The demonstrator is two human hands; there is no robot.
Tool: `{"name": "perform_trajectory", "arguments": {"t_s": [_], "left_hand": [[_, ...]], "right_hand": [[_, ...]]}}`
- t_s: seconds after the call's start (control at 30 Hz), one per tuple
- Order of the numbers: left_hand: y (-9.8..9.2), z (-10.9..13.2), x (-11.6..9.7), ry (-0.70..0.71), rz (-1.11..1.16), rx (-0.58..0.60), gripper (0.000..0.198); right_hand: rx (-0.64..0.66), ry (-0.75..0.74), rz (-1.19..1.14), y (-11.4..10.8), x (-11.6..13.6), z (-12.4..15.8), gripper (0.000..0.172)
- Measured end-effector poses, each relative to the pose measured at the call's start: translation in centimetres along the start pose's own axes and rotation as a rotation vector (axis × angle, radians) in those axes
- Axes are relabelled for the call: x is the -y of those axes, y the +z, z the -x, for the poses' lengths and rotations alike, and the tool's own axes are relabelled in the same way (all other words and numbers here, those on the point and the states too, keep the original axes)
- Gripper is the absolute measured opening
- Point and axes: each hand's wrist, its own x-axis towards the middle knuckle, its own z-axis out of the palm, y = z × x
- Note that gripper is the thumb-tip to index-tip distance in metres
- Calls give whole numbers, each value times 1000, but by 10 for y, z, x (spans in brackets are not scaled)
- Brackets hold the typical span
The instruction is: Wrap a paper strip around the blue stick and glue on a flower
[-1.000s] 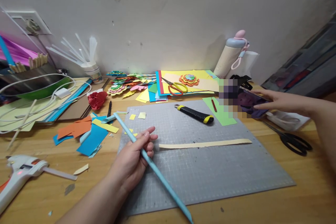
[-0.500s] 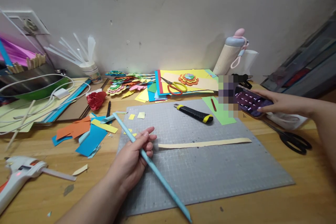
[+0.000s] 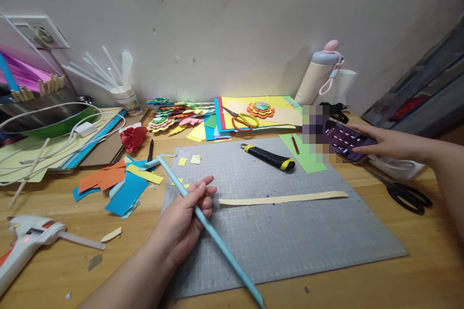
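Observation:
My left hand [image 3: 181, 224] is closed round a long, thin light-blue rolled paper stick [image 3: 232, 260] that lies slanted over the left part of the grey cutting mat [image 3: 311, 236]. My right hand [image 3: 389, 144] reaches to the far right and rests on a phone [image 3: 346, 141] with a lit purple screen, fingers curled along its edge and thumb over the screen. A long cream paper strip [image 3: 282, 198] lies flat across the mat between the two hands. A black and yellow utility knife [image 3: 268, 157] lies at the mat's far edge.
A white glue gun [image 3: 27, 239] lies at the left front. Black scissors [image 3: 406, 194] lie right of the mat. Coloured paper scraps [image 3: 119, 183], stacked sheets with paper flowers and yellow-handled scissors [image 3: 243, 119] sit behind. White cables [image 3: 54, 135], a cup of straws [image 3: 125, 96] and a bottle [image 3: 317, 77] stand near the wall.
My right hand has shifted slightly on the phone, whose screen now shows lit purple rows. My left hand and the blue stick have stayed in place.

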Motion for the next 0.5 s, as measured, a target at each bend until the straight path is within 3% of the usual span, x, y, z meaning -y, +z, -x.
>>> {"name": "perform_trajectory", "arguments": {"t_s": [0.1, 0.27, 0.4, 0.5], "left_hand": [[0, 0, 0, 3, -4, -2, 20], [-2, -1, 0, 5, -3, -1, 20], [-3, -2, 0, -2, -3, -1, 21], [-3, -2, 0, -7, -6, -4, 20]], "right_hand": [[158, -47, -130, 2, -5, -2, 63], [221, -30, -183, 1, -8, -3, 68], [184, -7, -128, -3, -5, -2, 77], [58, 15, -31, -6, 0, 0, 83]]}}
